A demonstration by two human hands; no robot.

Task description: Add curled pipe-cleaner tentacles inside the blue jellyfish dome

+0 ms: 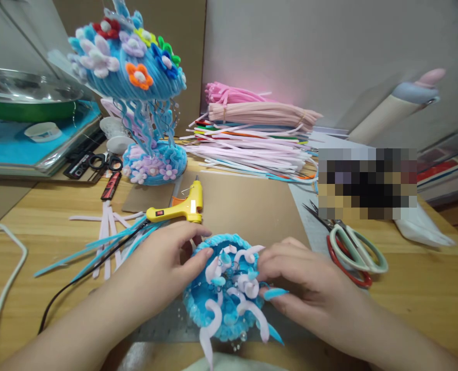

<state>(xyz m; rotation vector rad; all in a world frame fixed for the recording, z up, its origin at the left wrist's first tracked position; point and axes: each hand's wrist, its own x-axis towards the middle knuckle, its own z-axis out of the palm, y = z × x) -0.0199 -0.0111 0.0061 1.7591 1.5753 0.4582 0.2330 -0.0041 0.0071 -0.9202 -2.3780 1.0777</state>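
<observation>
A round blue craft piece (229,330) made of fuzzy stems lies at the front middle, with curled pink and blue strands and clear beads rising from its hollow. My left hand (182,255) holds its upper left rim between thumb and fingers. At the right side, my right hand (296,278) has its fingers bent and closed around a blue-tipped strand (275,293) beside the piece. The fingertips of my right hand are partly hidden behind the strands.
A yellow glue gun (182,206) lies behind my left hand. A flowered blue jellyfish figure (136,67) stands at the back left. Bundled stems (252,134) are stacked behind. Scissors (355,247) lie at right, loose strips (105,237) at left.
</observation>
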